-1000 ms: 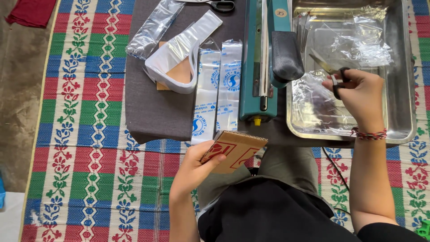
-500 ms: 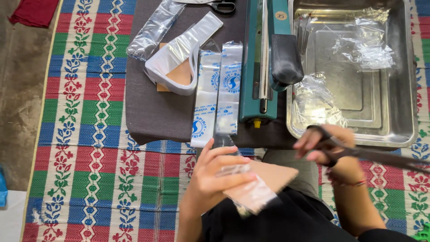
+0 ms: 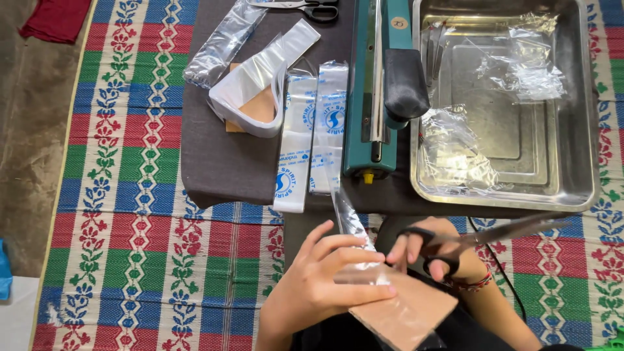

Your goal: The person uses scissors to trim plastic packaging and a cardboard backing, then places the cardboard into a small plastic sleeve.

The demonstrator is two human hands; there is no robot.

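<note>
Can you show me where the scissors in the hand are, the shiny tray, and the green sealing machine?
scissors [image 3: 448,250], head view, on the black handle loops.
shiny tray [image 3: 585,130], head view, on its right rim.
green sealing machine [image 3: 356,97], head view, on its teal body.

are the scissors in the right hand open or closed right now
Closed, or nearly. The scissors in the right hand show their blades as a single narrow line pointing right, with no gap visible between them.

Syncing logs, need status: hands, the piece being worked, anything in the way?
Left hand grips clear bag over brown card. Right hand holds scissors, off the bag. Sealer and steel tray beyond, apart.
</note>
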